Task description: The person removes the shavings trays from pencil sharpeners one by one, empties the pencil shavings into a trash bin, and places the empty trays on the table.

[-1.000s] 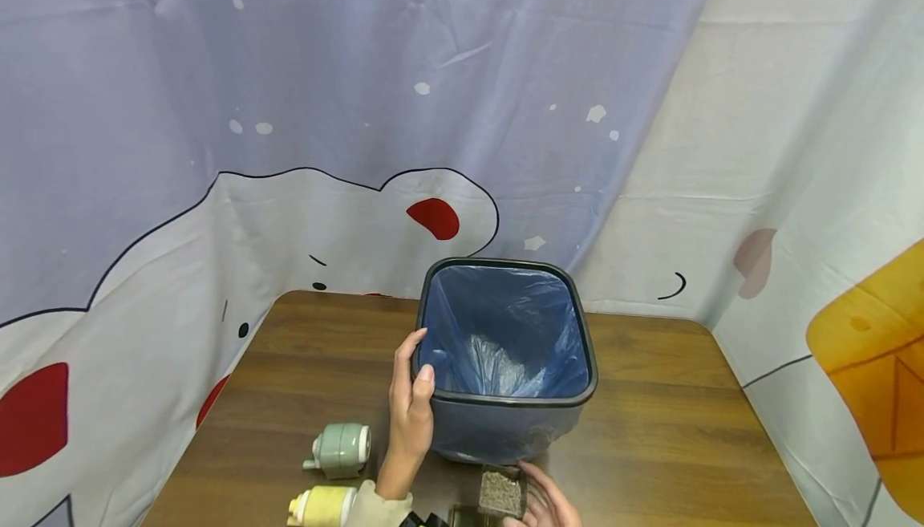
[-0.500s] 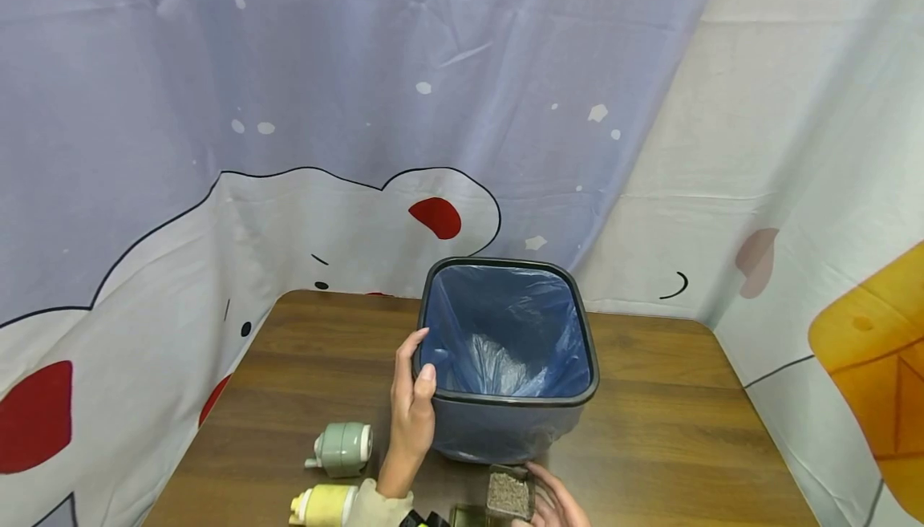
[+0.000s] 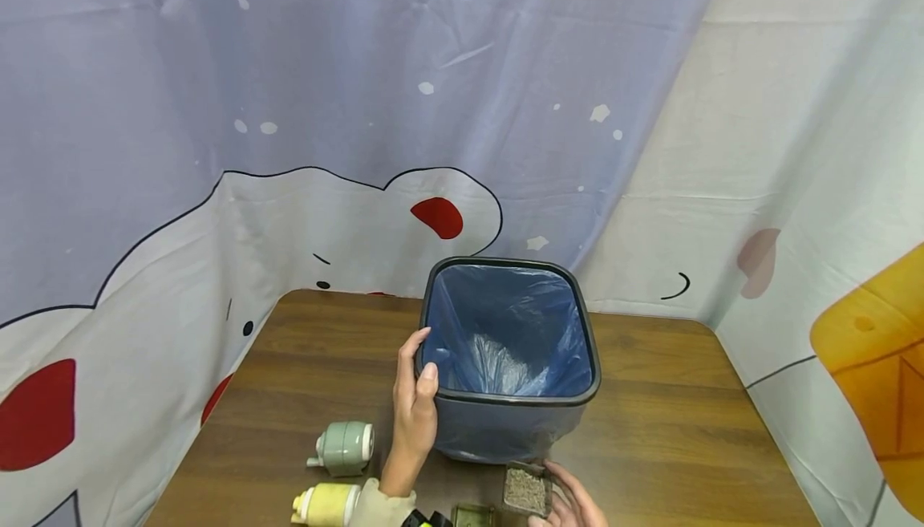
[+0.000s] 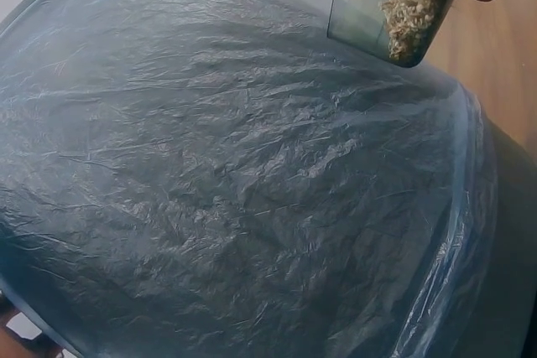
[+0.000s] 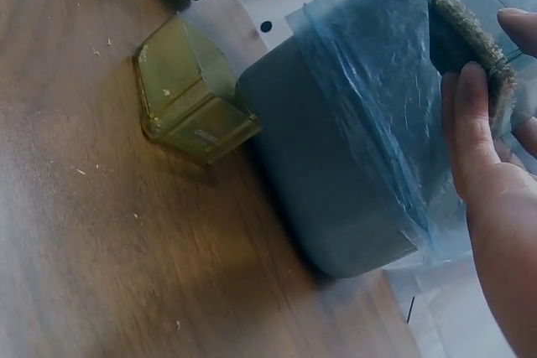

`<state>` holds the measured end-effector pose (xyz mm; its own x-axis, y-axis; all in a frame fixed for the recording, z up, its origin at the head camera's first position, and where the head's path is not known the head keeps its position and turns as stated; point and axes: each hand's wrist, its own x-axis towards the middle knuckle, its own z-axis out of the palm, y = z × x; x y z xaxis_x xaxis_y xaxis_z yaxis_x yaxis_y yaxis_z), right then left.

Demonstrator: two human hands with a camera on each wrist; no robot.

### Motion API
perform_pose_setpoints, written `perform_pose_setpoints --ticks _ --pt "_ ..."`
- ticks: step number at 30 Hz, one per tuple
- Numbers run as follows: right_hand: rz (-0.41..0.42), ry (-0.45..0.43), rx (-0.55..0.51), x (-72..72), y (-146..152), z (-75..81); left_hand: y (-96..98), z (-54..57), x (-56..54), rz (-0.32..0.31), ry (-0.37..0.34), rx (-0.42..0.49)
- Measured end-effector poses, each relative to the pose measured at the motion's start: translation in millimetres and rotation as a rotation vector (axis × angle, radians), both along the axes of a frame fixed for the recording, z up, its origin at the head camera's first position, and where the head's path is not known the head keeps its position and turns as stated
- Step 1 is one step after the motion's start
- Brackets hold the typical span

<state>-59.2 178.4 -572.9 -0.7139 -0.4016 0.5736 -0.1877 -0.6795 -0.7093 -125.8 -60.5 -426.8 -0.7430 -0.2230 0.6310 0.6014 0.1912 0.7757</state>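
Note:
My left hand (image 3: pixel 415 415) grips the left side of the dark rim of a square bin (image 3: pixel 498 431), fingers along the outside and thumb at the near edge. A blue plastic bag (image 3: pixel 498 334) lines the bin and folds over its rim. Just in front of the bin, my right hand (image 3: pixel 573 503) holds a small see-through box (image 3: pixel 527 488), thumb and fingers on its sides. Pale brown shavings (image 4: pixel 415 6) fill part of it. In the right wrist view the box (image 5: pixel 470 31) appears tilted, over the bag's folded edge.
A yellowish see-through box (image 5: pixel 189 94) stands on the wooden table (image 3: pixel 671 447) by the bin. Green (image 3: pixel 345 448) and yellow (image 3: pixel 328 504) rounded devices with white ends, resembling pencil sharpeners, lie left of my left wrist. Light scraps dot the table. A printed curtain (image 3: pixel 346 214) hangs behind.
My right hand and the box of shavings have moved a little to the right in the head view, showing more of the yellowish box. My left hand keeps its grip on the rim.

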Motion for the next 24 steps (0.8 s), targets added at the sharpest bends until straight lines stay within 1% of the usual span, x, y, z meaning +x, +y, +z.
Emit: perform_pose_setpoints --ticks 5,9,11,13,16,19,21,24 --pt "0.035 0.001 -0.016 -0.6 5 1.0 0.3 0.7 0.3 -0.008 -0.013 0.002" --pt "0.095 -0.021 -0.063 -1.2 8 2.3 0.6 0.4 0.2 -0.005 -0.011 0.002" --pt "0.106 -0.026 -0.083 -1.4 10 3.0 0.6 0.4 0.2 -0.003 -0.015 0.006" --pt "0.091 -0.022 -0.08 -1.3 11 3.6 0.6 0.4 0.3 0.0 -0.019 0.008" --pt "0.035 0.008 -0.033 -0.5 14 4.8 0.6 0.9 0.6 0.002 -0.024 0.009" --pt "0.004 0.031 0.003 0.2 17 6.5 0.4 1.2 1.0 0.003 -0.025 0.005" --pt "0.004 0.033 0.004 0.5 18 7.5 0.1 1.4 1.3 0.0 -0.028 0.005" --pt "0.038 0.019 -0.013 0.2 21 8.8 -0.4 1.2 1.5 -0.004 -0.032 0.006"
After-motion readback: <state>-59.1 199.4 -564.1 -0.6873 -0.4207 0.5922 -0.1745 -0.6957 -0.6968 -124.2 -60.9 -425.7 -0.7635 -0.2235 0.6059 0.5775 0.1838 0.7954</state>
